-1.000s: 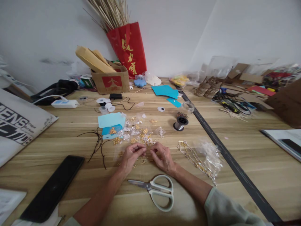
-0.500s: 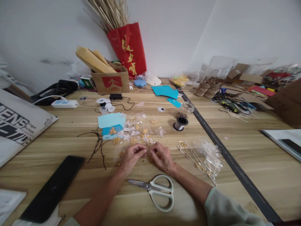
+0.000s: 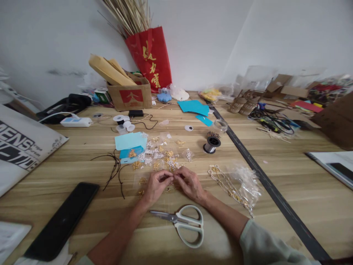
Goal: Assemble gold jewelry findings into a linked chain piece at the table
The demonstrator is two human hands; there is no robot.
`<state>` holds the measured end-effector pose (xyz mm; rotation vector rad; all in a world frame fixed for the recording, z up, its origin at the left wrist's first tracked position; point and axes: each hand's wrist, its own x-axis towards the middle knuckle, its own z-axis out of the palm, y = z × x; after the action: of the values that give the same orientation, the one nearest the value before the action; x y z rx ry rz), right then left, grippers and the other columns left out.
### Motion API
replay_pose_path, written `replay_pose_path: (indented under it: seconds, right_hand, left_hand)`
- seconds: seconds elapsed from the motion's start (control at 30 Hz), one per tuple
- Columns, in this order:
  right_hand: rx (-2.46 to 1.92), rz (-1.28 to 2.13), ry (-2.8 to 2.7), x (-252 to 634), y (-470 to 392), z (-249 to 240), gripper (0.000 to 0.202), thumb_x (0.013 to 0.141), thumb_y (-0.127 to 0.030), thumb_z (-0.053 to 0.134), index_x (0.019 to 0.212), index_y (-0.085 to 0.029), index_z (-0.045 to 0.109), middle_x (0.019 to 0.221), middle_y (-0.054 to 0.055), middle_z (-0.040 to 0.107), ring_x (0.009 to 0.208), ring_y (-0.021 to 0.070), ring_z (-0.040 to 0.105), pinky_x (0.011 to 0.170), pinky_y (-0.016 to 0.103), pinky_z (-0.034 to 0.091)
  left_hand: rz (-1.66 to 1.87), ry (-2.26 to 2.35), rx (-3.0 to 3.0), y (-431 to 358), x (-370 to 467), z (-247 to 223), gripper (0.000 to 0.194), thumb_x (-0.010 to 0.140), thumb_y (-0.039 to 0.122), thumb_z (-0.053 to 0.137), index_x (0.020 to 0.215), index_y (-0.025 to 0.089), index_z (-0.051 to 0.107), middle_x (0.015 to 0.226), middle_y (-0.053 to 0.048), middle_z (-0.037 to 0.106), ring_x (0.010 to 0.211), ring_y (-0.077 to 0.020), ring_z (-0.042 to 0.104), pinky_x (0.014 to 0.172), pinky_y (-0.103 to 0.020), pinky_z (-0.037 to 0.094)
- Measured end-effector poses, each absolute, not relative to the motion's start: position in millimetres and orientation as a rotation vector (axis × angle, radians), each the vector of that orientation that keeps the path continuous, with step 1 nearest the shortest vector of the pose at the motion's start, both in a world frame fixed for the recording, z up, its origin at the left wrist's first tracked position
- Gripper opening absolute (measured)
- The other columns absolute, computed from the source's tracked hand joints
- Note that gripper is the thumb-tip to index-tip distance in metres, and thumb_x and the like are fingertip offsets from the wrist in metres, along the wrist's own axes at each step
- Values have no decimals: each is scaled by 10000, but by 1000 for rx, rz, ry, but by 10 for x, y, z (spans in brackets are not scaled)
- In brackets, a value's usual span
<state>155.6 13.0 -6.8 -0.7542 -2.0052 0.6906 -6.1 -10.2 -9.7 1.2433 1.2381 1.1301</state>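
Observation:
My left hand [image 3: 157, 187] and my right hand [image 3: 190, 184] meet over the wooden table, fingertips pinched and touching. Whatever lies between the fingertips is too small to make out. Just beyond them spread small gold and silver jewellery findings [image 3: 170, 160], some in clear bags. Part of a gold chain [image 3: 168, 190] shows beneath the hands. Scissors with pale green handles [image 3: 190, 225] lie between my forearms, blades pointing left. To the right are silver and gold chains [image 3: 226, 187] beside crumpled clear bags [image 3: 246, 184].
A wire spool [image 3: 211, 145] stands beyond my right hand, near a clear round jar [image 3: 220, 126]. Black cords [image 3: 113, 171] and a black phone [image 3: 63, 221] lie left. Farther back are blue cards [image 3: 194, 107], a cardboard box [image 3: 129, 96] and a red bag [image 3: 151, 59].
The fingertips of both hands have come together, closing the small gap between them. My left hand has shifted slightly toward the right. The objects on the table have not moved.

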Motion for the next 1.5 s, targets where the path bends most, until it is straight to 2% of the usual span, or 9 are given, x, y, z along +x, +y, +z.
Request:
replay_pose_path:
  seconds: [0.43, 0.8, 1.5]
  right_hand:
    - [-786, 839, -1924, 1569, 138, -65, 106, 864, -220, 517, 829, -159, 596, 698, 24, 576, 627, 123, 528, 570, 232, 420]
    - [-839, 905, -1868, 1571, 138, -53, 129, 846, -220, 492, 749, -153, 542, 653, 7, 523, 581, 108, 472, 535, 218, 387]
    - [-914, 1053, -1880, 1563, 114, 21, 144, 830, -236, 491, 732, -144, 543, 613, 0, 523, 529, 91, 442, 491, 200, 363]
  left_hand:
    - [1106, 1200, 1208, -104, -66, -92, 87, 692, 238, 655, 694, 151, 662, 626, -9, 625, 597, -128, 563, 583, -225, 436]
    - [1177, 1260, 1093, -84, -83, 19, 155, 662, 293, 672, 665, 141, 644, 604, 8, 590, 583, -113, 512, 577, -223, 423]
    - [1161, 1251, 1116, -84, -80, -24, 138, 667, 274, 669, 704, 142, 653, 624, 2, 595, 606, -119, 518, 586, -227, 422]
